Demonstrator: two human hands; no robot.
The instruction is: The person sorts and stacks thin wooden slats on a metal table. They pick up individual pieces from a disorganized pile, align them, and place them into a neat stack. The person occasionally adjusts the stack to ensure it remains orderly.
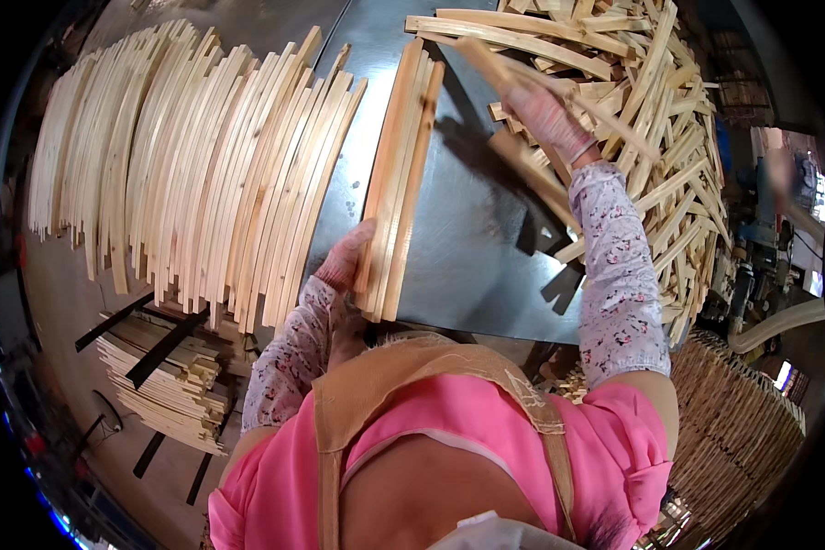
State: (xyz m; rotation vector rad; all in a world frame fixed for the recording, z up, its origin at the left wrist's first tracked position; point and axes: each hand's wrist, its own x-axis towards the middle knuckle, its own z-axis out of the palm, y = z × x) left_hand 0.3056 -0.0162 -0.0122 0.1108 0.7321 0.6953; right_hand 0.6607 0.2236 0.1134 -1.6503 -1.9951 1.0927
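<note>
A small row of wooden strips (399,183) lies side by side on the grey metal tabletop (472,247). My left hand (346,257) presses against the near left side of this row, its fingers closed along the edge and partly hidden. Over the right of the table, my right hand (548,117) is closed around a few loose wooden strips (486,62) that point in differing directions; motion blurs them. Beyond that hand, a tangled heap of wooden strips (674,197) covers the table's right side.
On the left, a wide row of aligned wooden strips (202,165) extends past the table edge. Below it, more stacked strips (170,376) sit near dark metal bars (167,350). A tall stack of strips (738,422) stands at lower right, near a pale hose (784,323).
</note>
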